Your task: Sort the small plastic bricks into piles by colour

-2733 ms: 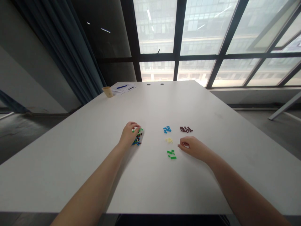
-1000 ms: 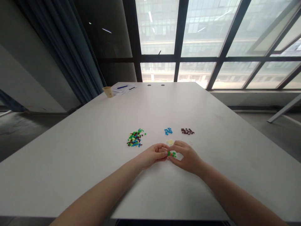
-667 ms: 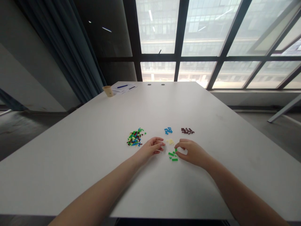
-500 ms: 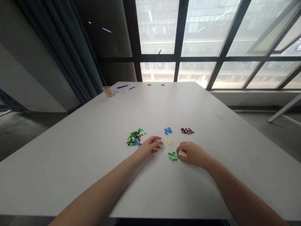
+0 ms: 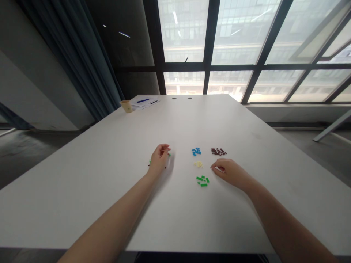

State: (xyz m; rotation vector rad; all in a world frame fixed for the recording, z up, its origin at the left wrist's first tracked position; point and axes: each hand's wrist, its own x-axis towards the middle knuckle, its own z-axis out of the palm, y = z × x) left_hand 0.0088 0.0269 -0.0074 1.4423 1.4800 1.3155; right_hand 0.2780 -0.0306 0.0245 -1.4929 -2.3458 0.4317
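My left hand (image 5: 159, 157) covers most of a mixed heap of small toy bricks (image 5: 169, 155); only a few green and dark bits show around it. Its fingers are curled in toward the thumb, and what they hold, if anything, is hidden. To the right, my right hand (image 5: 226, 170) has thumb and forefinger pinched together just above the table. Anything in that pinch is too small to name. Nearest to it are pale yellow bricks (image 5: 198, 164) and green bricks (image 5: 203, 185). Farther off lie blue bricks (image 5: 196, 151) and dark brown bricks (image 5: 218, 151).
The groups of bricks lie on a wide white table (image 5: 109, 175). Toward its far left edge stand a tan paper cup (image 5: 126, 106) and, beside it, papers (image 5: 139, 104) with a blue pen (image 5: 143, 100). Large windows rise behind the table.
My left hand has moved left and away from me, over the mixed heap, and its fingers have curled. My right hand has left the green bricks and shifted slightly right and farther off.
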